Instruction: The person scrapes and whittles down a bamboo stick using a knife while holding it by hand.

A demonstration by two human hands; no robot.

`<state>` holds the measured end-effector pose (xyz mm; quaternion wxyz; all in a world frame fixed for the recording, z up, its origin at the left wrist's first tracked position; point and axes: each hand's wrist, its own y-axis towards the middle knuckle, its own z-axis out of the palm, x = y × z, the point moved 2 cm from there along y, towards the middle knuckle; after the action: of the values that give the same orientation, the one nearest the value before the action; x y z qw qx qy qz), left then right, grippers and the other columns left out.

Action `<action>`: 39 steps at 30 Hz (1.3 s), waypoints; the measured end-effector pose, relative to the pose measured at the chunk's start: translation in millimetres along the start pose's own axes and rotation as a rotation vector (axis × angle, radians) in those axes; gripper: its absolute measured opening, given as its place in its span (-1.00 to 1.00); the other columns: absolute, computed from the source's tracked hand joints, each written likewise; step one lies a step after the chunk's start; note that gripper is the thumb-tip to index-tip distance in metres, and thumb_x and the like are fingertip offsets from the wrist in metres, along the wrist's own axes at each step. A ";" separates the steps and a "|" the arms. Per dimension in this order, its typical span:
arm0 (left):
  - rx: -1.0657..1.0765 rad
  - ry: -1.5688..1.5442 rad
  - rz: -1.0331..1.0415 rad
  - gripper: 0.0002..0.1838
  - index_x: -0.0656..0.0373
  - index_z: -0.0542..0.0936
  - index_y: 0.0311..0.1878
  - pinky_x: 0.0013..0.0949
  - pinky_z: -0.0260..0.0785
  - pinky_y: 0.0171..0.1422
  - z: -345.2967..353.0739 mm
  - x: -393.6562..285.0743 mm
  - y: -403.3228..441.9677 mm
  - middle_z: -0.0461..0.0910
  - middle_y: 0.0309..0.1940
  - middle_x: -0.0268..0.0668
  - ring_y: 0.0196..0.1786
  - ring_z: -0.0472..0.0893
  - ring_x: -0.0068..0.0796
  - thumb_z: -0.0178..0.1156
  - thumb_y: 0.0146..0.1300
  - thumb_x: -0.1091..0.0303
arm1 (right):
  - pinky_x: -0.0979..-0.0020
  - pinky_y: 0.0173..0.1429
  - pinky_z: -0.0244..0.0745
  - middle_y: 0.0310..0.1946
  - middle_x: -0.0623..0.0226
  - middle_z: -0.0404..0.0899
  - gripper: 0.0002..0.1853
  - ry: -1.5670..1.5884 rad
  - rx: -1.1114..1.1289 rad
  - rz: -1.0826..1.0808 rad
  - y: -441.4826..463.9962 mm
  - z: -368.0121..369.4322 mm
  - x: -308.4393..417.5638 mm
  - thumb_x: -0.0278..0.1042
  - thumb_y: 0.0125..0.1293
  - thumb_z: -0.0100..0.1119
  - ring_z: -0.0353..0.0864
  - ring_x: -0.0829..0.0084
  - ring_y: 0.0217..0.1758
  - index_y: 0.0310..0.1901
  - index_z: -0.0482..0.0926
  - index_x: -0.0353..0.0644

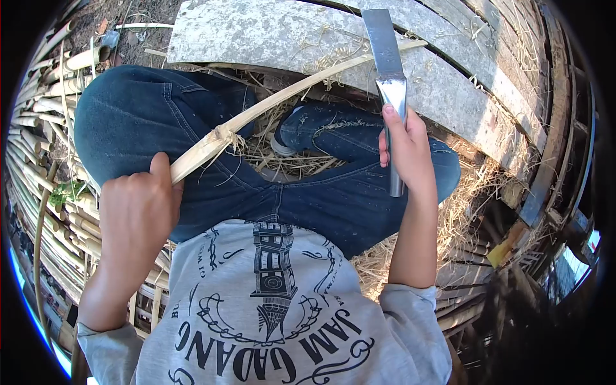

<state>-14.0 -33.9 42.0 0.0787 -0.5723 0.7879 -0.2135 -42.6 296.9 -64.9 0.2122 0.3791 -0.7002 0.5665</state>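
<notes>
A long pale bamboo strip runs from my left hand up and to the right, over my crossed legs. My left fingers are wrapped round its thick lower end. Midway along it is a knot with frayed fibres. The thin far end lies over the grey board, passing behind the blade of a large metal knife. My right hand is closed round the knife's metal handle, thumb along it, with the broad blade pointing away from me.
Bamboo poles lie stacked at the left. Curled shavings are scattered on the board, and a heap of shavings lies beside my right leg. Wooden slats stretch along the upper right. A yellow piece lies at the lower right.
</notes>
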 end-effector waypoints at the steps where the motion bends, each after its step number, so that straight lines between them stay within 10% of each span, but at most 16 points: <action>1: -0.008 -0.008 -0.004 -0.73 0.14 0.43 -0.41 -0.15 0.42 -0.51 0.9 0.4 0.3 0.53 -0.74 -0.19 -0.63 0.61 -0.13 0.34 0.19 0.27 | 0.52 -0.66 0.36 -0.65 0.42 0.41 -0.60 0.010 -0.124 -0.008 3.5 0.6 -1.1 -0.01 0.53 0.06 0.44 0.64 -0.69 -0.06 0.47 -0.29; 39: -0.011 -0.011 -0.009 -0.71 0.16 0.45 -0.43 -0.15 0.43 -0.51 1.7 0.1 -3.4 0.53 -0.74 -0.17 -0.63 0.61 -0.13 0.31 0.25 0.21 | 0.50 -0.62 0.41 -0.64 0.40 0.42 -0.69 0.068 -0.059 -0.048 -34.6 47.8 4.5 -0.15 0.53 0.07 0.45 0.61 -0.69 -0.09 0.39 -0.29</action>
<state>-10.5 -35.3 41.9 0.0791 -0.5775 0.7858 -0.2065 -12.4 247.5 -52.6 0.2606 0.3699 -0.6996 0.5531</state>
